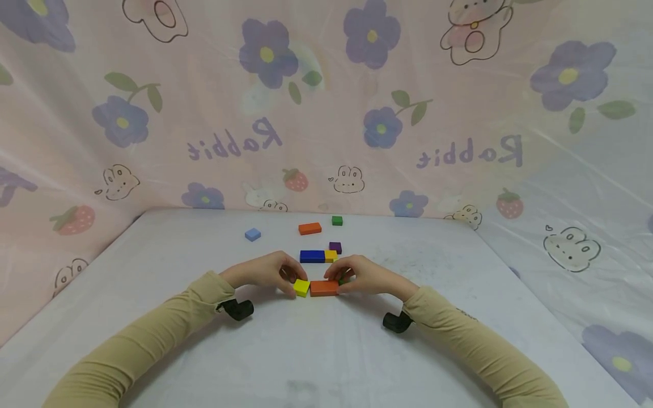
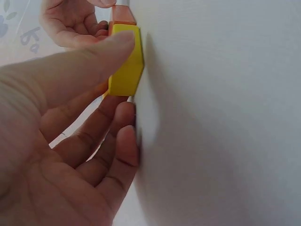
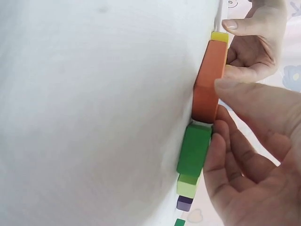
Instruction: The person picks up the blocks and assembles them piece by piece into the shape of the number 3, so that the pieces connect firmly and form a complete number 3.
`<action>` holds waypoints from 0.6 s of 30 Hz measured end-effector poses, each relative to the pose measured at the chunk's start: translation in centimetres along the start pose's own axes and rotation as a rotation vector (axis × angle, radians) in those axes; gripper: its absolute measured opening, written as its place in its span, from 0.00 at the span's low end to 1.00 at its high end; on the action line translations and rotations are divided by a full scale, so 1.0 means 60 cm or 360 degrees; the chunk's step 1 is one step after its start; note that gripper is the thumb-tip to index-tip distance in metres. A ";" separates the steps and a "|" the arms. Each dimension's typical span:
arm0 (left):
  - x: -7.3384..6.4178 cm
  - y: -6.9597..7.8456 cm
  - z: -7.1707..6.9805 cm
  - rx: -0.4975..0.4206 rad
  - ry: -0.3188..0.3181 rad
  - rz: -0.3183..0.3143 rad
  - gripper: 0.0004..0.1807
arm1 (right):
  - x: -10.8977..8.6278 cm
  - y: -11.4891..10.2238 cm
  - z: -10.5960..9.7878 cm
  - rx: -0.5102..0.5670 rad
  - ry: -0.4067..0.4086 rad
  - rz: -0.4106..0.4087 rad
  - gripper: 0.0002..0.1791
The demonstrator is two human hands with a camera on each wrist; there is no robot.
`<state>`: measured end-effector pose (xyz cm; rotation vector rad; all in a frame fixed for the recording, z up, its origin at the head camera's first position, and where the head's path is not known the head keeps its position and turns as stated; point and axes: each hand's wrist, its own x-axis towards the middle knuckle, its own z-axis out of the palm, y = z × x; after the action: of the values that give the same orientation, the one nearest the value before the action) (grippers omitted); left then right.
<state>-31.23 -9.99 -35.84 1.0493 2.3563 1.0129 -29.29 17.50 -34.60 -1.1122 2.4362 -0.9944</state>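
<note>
My left hand (image 1: 269,271) pinches a yellow block (image 1: 301,288) between thumb and fingers, low on the white table. Just right of it lies a longer orange block (image 1: 323,289), its left end close to the yellow one. The orange block's right end is held by my right hand (image 1: 366,274), thumb on the near side and fingers behind. A green block (image 3: 194,148) sits beside those right fingers, mostly hidden in the head view. Past it in the right wrist view shows a light green block (image 3: 187,186).
Behind the hands, a dark blue block (image 1: 312,256) and a yellow-orange block (image 1: 330,256) lie end to end, a purple block (image 1: 335,247) just beyond. Farther back are another orange block (image 1: 309,228), a small green block (image 1: 337,221) and a light blue block (image 1: 252,234). Patterned curtain (image 1: 326,130) surrounds the table.
</note>
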 end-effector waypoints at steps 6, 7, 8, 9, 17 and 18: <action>-0.001 0.001 -0.006 -0.0022 -0.0008 -0.0041 0.16 | 0.001 0.000 0.001 -0.0017 0.0003 0.0001 0.17; -0.002 0.001 -0.007 -0.0028 -0.0006 -0.0057 0.16 | 0.001 -0.001 0.001 -0.0022 0.0004 0.0003 0.17; -0.002 0.002 -0.008 -0.0036 -0.0003 -0.0074 0.15 | 0.001 -0.001 0.002 -0.0026 0.0005 0.0006 0.17; -0.002 0.002 -0.008 -0.0042 -0.0001 -0.0090 0.15 | 0.001 -0.001 0.002 -0.0028 0.0006 0.0010 0.18; 0.002 0.004 -0.009 -0.0091 -0.0002 -0.0137 0.12 | 0.002 0.003 0.004 0.0003 0.0002 -0.0003 0.18; 0.003 0.004 -0.009 -0.0088 -0.0001 -0.0135 0.12 | 0.002 0.003 0.003 -0.0002 0.0002 -0.0004 0.18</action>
<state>-31.53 -10.00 -35.31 0.9214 2.3373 1.0399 -29.37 17.41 -34.87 -1.1156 2.4374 -0.9944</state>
